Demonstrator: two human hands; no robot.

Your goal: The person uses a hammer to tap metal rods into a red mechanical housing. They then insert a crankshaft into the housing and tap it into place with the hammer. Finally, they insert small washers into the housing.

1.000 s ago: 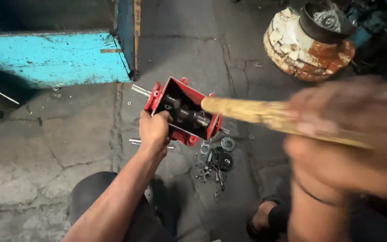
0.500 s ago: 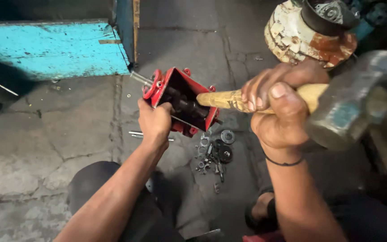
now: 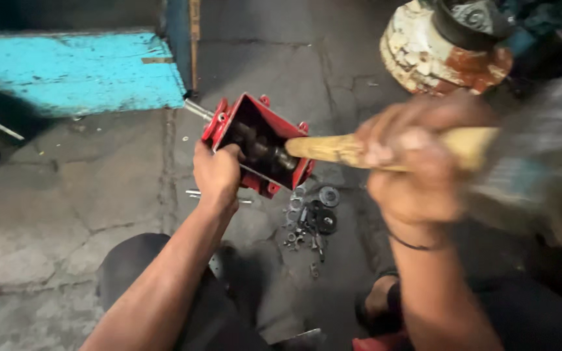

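Note:
My left hand (image 3: 216, 174) grips the near edge of a red metal housing (image 3: 255, 140) that sits open on the stone floor, with dark gears and a shaft inside. My right hand (image 3: 411, 166) is closed around a hammer's wooden handle (image 3: 333, 149), held upside down. The handle's end pokes into the housing against the gears. The hammer's blurred grey head (image 3: 535, 162) is at the right, close to the camera.
Loose washers, gears and bolts (image 3: 310, 218) lie on the floor beside the housing. A thin steel rod (image 3: 193, 193) lies under my left wrist. A turquoise painted block (image 3: 73, 71) stands at the back left, a rusty round drum (image 3: 443, 45) at the back right.
The hammer went from a blurred swing to handle-end-down inside the housing. My right hand has shifted slightly and is blurred again. My left hand has stayed on the housing.

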